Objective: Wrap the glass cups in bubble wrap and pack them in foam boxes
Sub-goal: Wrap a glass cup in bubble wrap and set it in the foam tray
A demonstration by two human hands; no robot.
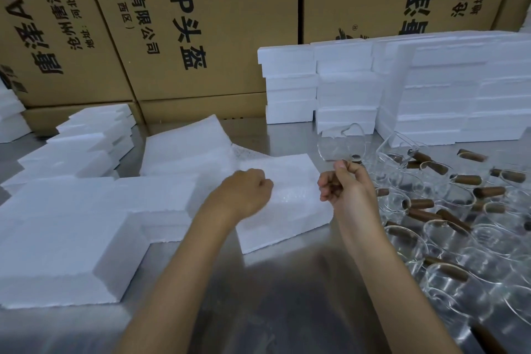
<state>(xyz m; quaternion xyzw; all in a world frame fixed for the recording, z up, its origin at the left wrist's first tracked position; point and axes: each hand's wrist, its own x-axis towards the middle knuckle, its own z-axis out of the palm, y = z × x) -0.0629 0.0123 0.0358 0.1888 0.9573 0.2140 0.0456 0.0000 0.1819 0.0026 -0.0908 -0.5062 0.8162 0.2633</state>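
Your right hand grips a glass cup by its handle, raised above the table just right of the bubble wrap sheet. Your left hand rests on that sheet with fingers curled, apparently pinching it. Lower the cup onto the sheet's middle, keep the sheet flat, then roll snugly.
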